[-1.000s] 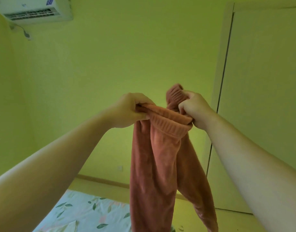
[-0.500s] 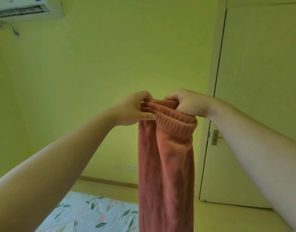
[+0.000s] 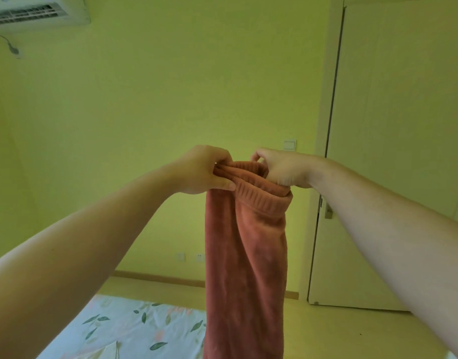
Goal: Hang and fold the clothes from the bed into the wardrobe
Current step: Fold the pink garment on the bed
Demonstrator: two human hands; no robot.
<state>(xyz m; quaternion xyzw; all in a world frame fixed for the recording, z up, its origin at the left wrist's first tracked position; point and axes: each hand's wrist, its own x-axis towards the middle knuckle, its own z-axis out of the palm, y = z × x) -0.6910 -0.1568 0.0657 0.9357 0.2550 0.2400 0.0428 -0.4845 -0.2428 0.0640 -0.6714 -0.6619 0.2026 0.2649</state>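
A pair of rust-pink fleece trousers [image 3: 244, 268] hangs straight down in front of me, folded lengthwise, with the ribbed waistband at the top. My left hand [image 3: 204, 171] pinches the left end of the waistband. My right hand [image 3: 285, 168] grips the right end, fingers curled over the band. Both arms are stretched forward at chest height. The trouser legs run out of the bottom of the frame above the bed [image 3: 124, 330], which has a pale sheet printed with leaves.
A closed white door [image 3: 393, 156] with a lever handle [image 3: 327, 212] stands at the right. An air conditioner [image 3: 36, 11] hangs on the green wall at top left. Wall sockets [image 3: 200, 257] sit low behind the trousers. Bare floor lies between bed and door.
My right hand brought the raised second waistband end down beside the first. The two legs now hang together as one straight column. The view shifted slightly to the right.
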